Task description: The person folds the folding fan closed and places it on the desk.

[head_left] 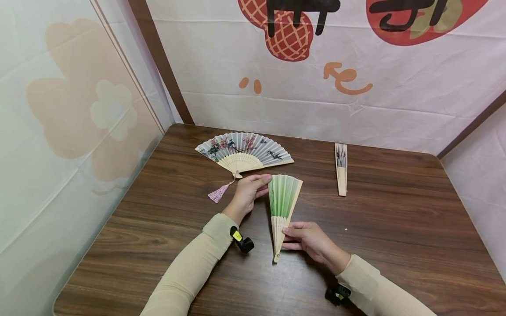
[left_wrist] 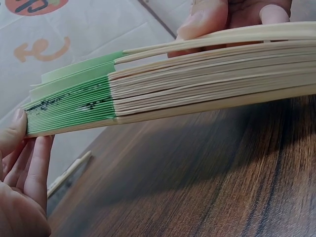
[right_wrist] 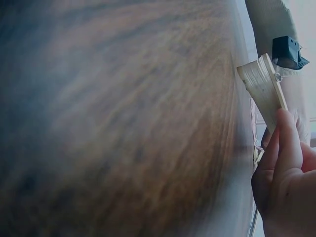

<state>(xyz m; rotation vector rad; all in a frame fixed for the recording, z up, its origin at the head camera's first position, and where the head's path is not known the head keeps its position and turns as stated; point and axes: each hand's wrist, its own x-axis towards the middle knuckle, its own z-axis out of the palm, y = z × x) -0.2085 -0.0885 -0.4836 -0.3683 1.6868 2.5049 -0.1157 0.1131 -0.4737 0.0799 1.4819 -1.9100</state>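
Observation:
A green paper fan (head_left: 283, 198) with bamboo ribs is partly spread, held just above the wooden table (head_left: 395, 228). My left hand (head_left: 265, 184) pinches the fan's upper left edge; in the left wrist view its thumb and fingers (left_wrist: 22, 148) sit at the end of the green folds (left_wrist: 74, 101). My right hand (head_left: 288, 237) grips the bamboo ribs near the pivot. The right wrist view shows that hand (right_wrist: 284, 148) on the rib ends (right_wrist: 261, 86), with the small metal rivet showing.
A grey-blue flowered fan (head_left: 244, 151) lies fully spread at the back, its pink tassel (head_left: 218, 192) trailing toward my left hand. A folded fan (head_left: 341, 169) lies at the back right. Cloth walls enclose the table on three sides.

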